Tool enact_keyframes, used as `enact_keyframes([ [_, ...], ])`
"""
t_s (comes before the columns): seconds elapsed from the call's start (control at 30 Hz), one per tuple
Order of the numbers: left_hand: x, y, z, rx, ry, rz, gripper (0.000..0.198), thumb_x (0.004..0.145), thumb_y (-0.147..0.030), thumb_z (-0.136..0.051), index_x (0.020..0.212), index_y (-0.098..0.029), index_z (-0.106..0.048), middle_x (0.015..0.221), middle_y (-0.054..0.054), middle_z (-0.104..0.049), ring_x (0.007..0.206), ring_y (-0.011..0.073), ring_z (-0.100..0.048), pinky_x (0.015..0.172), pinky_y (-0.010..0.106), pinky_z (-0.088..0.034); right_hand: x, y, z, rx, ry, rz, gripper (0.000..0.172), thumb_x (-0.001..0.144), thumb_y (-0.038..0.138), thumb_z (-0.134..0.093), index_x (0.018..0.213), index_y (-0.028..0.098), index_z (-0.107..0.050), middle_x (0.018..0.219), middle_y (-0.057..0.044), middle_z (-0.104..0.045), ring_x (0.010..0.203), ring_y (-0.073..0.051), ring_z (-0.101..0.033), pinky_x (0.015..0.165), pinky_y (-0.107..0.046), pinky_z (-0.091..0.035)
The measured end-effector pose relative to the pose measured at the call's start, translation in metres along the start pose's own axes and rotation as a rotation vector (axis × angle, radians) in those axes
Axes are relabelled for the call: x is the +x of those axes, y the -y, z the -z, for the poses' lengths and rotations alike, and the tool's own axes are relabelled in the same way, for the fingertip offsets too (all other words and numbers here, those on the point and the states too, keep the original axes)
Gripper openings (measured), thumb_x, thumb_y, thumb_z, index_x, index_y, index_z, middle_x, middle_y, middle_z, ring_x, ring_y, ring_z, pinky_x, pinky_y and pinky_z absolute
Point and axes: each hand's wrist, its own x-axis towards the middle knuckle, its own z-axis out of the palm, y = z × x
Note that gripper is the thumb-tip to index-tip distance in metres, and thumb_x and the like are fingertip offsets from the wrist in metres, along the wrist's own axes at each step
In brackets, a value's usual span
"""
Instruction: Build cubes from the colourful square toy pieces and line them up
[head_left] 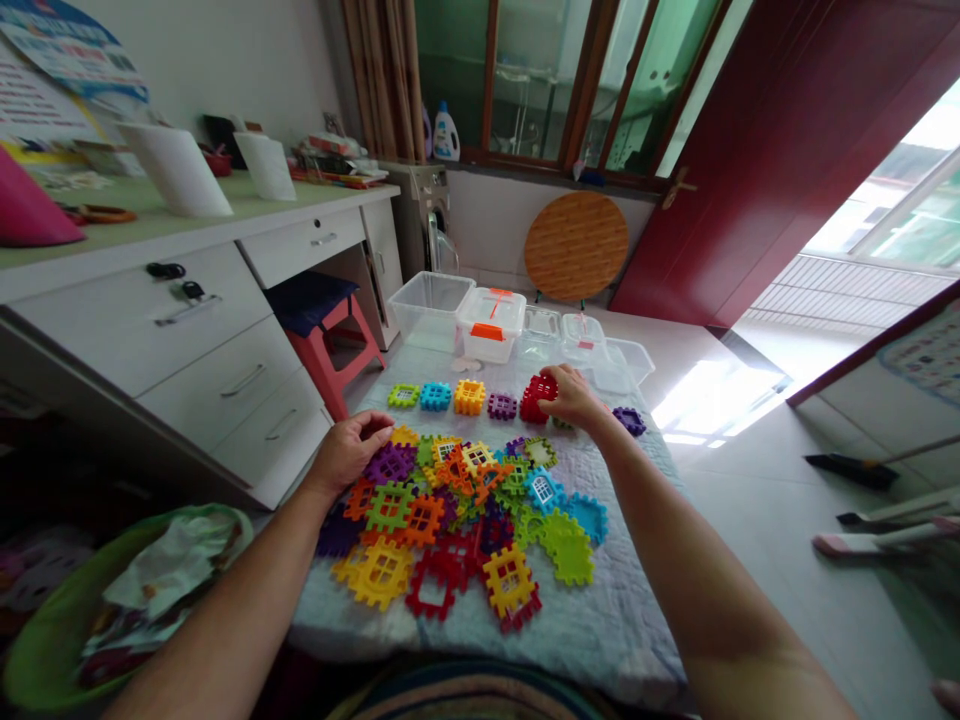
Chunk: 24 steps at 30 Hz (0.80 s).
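Observation:
My right hand (pixel 574 395) has its fingers and thumb closed around a stack of red interlocking plastic building pieces (pixel 535 400) in the row at the back of the cloth. Resting at the left edge of the heap, my left hand (pixel 347 455) has loosely curved fingers, with a gap between thumb and forefinger and nothing visible between them. Nearest to it are a purple piece (pixel 391 462) and a yellow piece (pixel 405 435). The heap mixes window-like and solid notched pieces, among them a lime green piece (pixel 568 547) and a red frame (pixel 433 585).
Beside the red stack stand small groups: green (pixel 403 396), blue (pixel 435 396), yellow (pixel 469 397), dark purple (pixel 502 405) and violet (pixel 628 421). Behind them are a clear open bin (pixel 431 290), an orange-latched box (pixel 491 322) and other clear containers. A red stool (pixel 337 345) stands left.

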Motion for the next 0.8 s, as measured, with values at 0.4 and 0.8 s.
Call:
enact_keyframes([
  [0.4,-0.0005,-0.0014,-0.0003,0.009,0.002,-0.006,0.033,0.074,-0.046,-0.064,0.090,-0.018,-0.066,0.079,0.001,-0.069,0.071,0.0172,-0.063,0.067,0.026,-0.050,-0.0019,0.0028,-0.0050,-0.006,0.059,0.005,0.064,0.068,0.032,-0.067,0.128,0.016,-0.053,0.116,-0.013,-0.063,0.110,-0.031,-0.052,0.093,-0.041,-0.040],
  [0.8,-0.0001,0.0025,0.0006,-0.001,0.002,-0.014,0.033,0.075,-0.048,-0.064,0.090,-0.018,-0.066,0.078,0.000,-0.069,0.069,0.0168,-0.063,0.066,0.025,-0.049,-0.0055,0.0014,-0.0010,0.110,0.032,0.035,0.072,0.066,0.022,-0.068,0.134,0.012,-0.046,0.130,-0.018,-0.057,0.118,-0.032,-0.052,0.101,-0.046,-0.039],
])
